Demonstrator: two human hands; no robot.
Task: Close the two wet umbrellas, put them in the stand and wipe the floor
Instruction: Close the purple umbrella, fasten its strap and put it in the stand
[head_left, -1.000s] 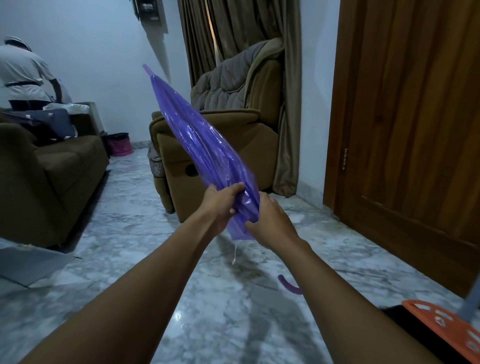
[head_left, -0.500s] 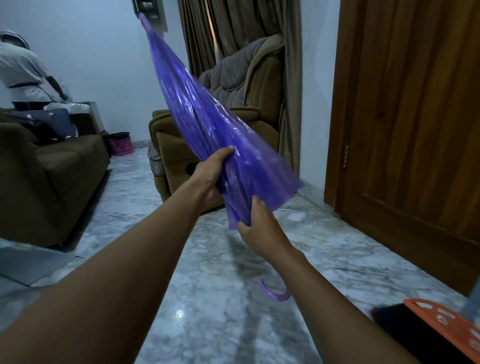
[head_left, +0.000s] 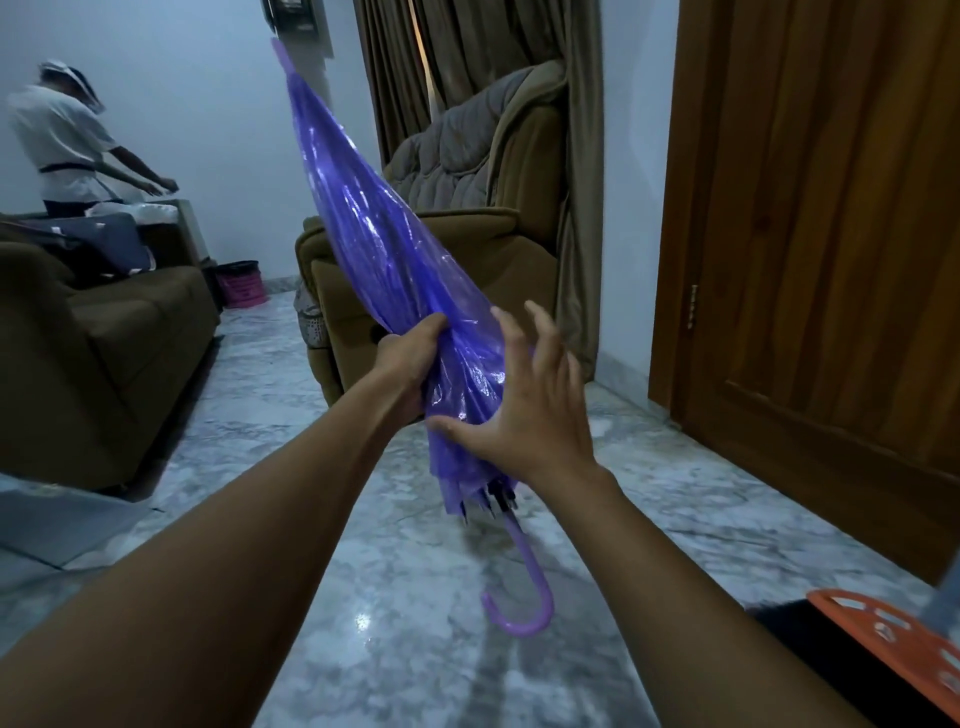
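Gripping the folded purple umbrella (head_left: 395, 270), left hand (head_left: 410, 364) clenches; right hand (head_left: 524, 415) splayed, armchair (head_left: 467, 249) behind.

A home living room is shown. A brown upholstered sofa (head_left: 104, 332) is set at the left, a brown padded recliner armchair (head_left: 467, 218) stands far in the middle before long brown curtains (head_left: 415, 67), a panelled wooden door (head_left: 831, 260) is seen at the right, and grey-veined marble floor tiles (head_left: 415, 649) are laid throughout.
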